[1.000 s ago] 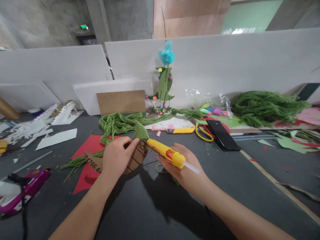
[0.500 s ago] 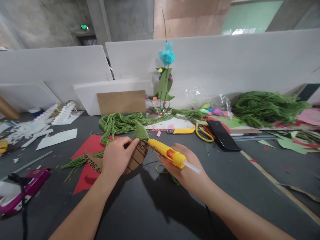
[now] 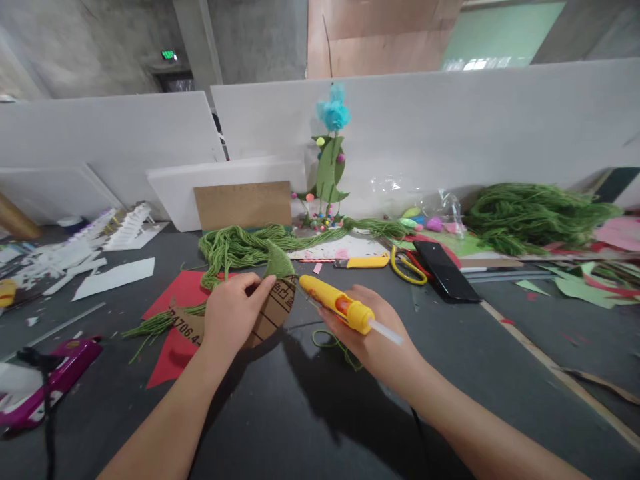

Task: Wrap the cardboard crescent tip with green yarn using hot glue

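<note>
Pinching cardboard leaf in left hand, gripping glue gun in right hand, just the tip covered in yarn, rest bare.

Bright even light, soft shadows under arms (edges bowed), sharp focus

A dark grey table carries everything. Under the left hand lies red paper, with green yarn just beyond its grip. Far left of it sit white paper and, blurred, perhaps a magenta glue gun. Beyond the right hand lie a yellow knife, scissors and a phone. A yarn heap lies far right.
</note>
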`<act>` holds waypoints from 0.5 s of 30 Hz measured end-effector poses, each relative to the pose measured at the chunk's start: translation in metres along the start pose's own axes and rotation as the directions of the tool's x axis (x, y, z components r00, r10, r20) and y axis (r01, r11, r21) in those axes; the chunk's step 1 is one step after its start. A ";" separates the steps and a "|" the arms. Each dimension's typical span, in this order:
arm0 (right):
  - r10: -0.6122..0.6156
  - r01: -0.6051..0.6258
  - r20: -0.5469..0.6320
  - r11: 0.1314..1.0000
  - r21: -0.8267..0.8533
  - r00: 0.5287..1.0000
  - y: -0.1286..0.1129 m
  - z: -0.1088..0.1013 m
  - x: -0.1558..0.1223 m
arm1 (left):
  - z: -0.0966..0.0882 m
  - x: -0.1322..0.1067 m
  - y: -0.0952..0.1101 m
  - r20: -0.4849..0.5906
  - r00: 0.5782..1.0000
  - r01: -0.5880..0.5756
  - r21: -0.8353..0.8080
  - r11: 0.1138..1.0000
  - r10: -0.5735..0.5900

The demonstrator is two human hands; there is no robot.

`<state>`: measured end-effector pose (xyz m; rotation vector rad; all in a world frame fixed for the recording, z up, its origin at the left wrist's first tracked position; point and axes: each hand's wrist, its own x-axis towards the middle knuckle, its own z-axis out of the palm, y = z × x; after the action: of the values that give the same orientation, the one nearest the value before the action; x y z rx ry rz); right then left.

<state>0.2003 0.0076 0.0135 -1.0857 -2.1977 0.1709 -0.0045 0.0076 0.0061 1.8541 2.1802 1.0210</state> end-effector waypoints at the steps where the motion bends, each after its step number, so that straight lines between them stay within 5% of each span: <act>1: 0.002 -0.002 0.005 1.000 0.020 1.000 0.000 -0.001 0.000 | 0.000 0.001 -0.001 0.003 1.000 0.011 0.002 1.000 -0.011; 5: -0.148 0.139 0.137 0.988 0.071 0.980 -0.002 -0.003 0.001 | -0.004 0.006 -0.007 -0.001 1.000 0.030 0.056 0.998 -0.030; 9: -0.368 0.367 0.377 0.927 0.077 0.850 -0.008 0.008 -0.008 | -0.007 0.009 -0.013 -0.059 0.998 0.042 0.110 0.993 -0.036; 15: -0.333 0.392 0.517 0.920 -0.006 0.788 -0.010 0.025 -0.022 | -0.006 0.005 -0.008 -0.064 0.998 -0.001 0.129 0.992 0.010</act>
<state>0.1875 -0.0109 -0.0134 -0.6942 -2.8843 0.1762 -0.0156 0.0095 0.0084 1.9066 2.3309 0.9764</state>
